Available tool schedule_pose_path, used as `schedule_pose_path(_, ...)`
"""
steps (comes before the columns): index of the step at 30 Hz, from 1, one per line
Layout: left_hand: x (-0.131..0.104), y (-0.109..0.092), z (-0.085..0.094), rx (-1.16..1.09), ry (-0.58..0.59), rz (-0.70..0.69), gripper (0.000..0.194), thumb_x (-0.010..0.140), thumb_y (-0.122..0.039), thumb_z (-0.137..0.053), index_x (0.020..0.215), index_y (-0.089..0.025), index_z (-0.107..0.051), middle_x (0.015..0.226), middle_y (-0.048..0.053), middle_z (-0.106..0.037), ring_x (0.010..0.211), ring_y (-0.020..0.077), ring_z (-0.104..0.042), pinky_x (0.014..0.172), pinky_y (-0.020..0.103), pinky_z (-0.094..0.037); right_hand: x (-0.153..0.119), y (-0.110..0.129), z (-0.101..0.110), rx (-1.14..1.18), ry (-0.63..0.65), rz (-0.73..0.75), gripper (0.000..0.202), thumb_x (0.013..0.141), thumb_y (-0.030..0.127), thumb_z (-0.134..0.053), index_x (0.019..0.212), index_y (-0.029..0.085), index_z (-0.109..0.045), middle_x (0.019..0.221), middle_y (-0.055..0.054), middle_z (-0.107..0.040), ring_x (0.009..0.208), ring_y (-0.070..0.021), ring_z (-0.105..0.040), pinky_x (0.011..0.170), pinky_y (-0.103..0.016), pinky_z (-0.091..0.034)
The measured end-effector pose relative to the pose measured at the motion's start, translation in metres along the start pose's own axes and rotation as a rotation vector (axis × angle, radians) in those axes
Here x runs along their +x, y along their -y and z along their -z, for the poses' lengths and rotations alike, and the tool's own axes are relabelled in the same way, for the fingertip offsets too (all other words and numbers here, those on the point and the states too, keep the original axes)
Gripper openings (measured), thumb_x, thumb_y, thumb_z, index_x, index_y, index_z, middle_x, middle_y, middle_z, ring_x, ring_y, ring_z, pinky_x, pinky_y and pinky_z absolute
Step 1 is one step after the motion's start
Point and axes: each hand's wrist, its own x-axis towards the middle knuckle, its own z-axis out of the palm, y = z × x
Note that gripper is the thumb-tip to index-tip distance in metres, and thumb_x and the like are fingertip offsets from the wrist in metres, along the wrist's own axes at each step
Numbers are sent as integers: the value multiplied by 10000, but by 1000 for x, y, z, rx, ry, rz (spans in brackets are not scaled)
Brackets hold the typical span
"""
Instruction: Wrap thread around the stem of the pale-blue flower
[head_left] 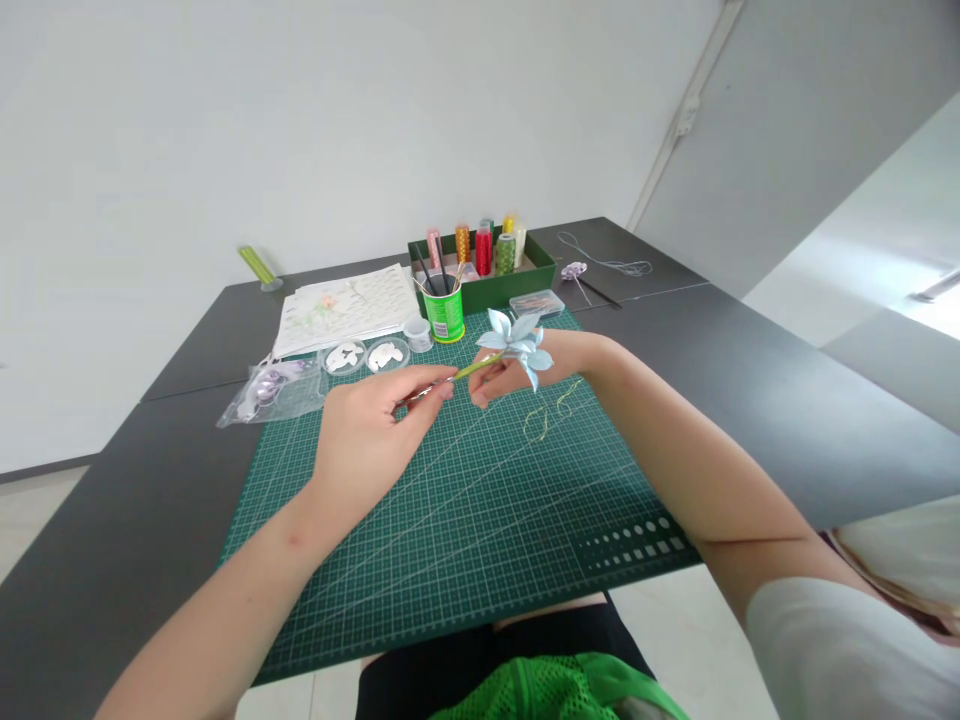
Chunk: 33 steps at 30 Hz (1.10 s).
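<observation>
A pale blue artificial flower (517,342) with pointed petals is held above the green cutting mat (465,520), its stem lying nearly level. My left hand (375,410) pinches the stem (474,367), which is yellow-green near the bloom and looks like bare or shiny wire toward the hand. Just behind the flower is my right hand (495,380), fingers curled together close to the stem. The petals partly cover it, and what its fingertips grip cannot be made out. Below it, a thin yellow-green thread (536,425) lies in loops on the mat.
Behind the hands stand a green tin (448,315) of tools and a dark green box (487,293) with several thread spools. Dishes of white pieces (345,357), a plastic bag (274,390) and papers (352,305) lie left. A purple flower (574,271) and cord (622,268) lie back right.
</observation>
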Motion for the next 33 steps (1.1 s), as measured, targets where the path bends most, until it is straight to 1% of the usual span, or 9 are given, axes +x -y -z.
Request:
schedule_pose_path(4, 9, 9, -5, -181, 49, 106, 187, 878, -333, -724, 998, -242, -834, 815, 1, -809, 684, 168, -721, 621, 254, -547, -1, -18, 5, -17, 77, -151, 194, 899, 331, -666, 854, 182, -783, 792, -20, -745, 726, -140, -645, 717, -277, -496)
schedule_pose_path(8, 14, 14, -8, -307, 92, 144, 201, 869, -329, -723, 996, -215, -830, 789, 23, -804, 668, 171, -719, 617, 265, -555, -10, -29, 12, -168, -57, -294, 244, 920, 330, -644, 1072, 208, -791, 1055, -78, -779, 923, -222, -706, 850, -356, -540)
schedule_pose_path(11, 14, 15, -11, -342, 108, 158, 187, 863, -308, -724, 990, -218, -828, 790, 19, -805, 685, 171, -727, 663, 273, -577, -11, -31, 11, -219, -150, -226, 311, 945, 316, -615, 1221, 243, -738, 1249, -78, -733, 1128, -265, -672, 1013, -421, -513)
schedule_pose_path(14, 14, 15, -14, -327, 106, 164, 182, 862, -308, -725, 986, -221, -826, 801, 16, -808, 706, 175, -732, 685, 280, -582, -6, -29, 5, -141, -156, -95, 381, 984, 291, -552, 1348, 255, -659, 1397, -71, -657, 1323, -256, -576, 1160, -449, -420)
schedule_pose_path(20, 12, 17, -16, -223, 63, 114, 201, 883, -324, -710, 1016, -238, -833, 820, 15, -810, 691, 173, -717, 625, 273, -526, 2, -31, -17, 199, 71, 19, 405, 974, 189, -504, 1364, 192, -613, 1464, -107, -600, 1387, -210, -543, 1151, -404, -440)
schedule_pose_path(24, 10, 17, -20, -183, 59, 83, 207, 897, -319, -686, 1028, -258, -835, 834, 7, -812, 722, 179, -728, 643, 276, -530, -5, -32, -44, 480, -144, 84, 329, 997, 232, -429, 1236, 155, -641, 1320, -144, -678, 1211, -213, -659, 1099, -436, -474)
schedule_pose_path(27, 9, 17, -23, -161, 64, 78, 198, 905, -303, -681, 1023, -262, -834, 850, -3, -814, 718, 169, -723, 697, 279, -551, -11, -26, -65, 640, -302, 111, 407, 986, 231, -376, 1350, 153, -541, 1101, -110, -725, 778, -154, -696, 804, -360, -570)
schedule_pose_path(30, 9, 17, -25, -147, 69, 86, 191, 910, -294, -683, 1026, -254, -829, 869, -4, -817, 721, 168, -722, 709, 276, -556, -14, -16, -82, 425, -450, 10, 350, 1014, 331, -414, 1225, 142, -620, 692, 22, -598, 503, -99, -458, 516, -238, -393)
schedule_pose_path(33, 9, 18, -26, -142, 81, 100, 190, 915, -287, -677, 1028, -245, -824, 898, 2, -821, 736, 175, -731, 724, 281, -563, -15, -7, -95, -16, -582, -109, 345, 1045, 358, -399, 1040, 155, -677, 574, 54, -495, 484, -86, -392, 515, -227, -287)
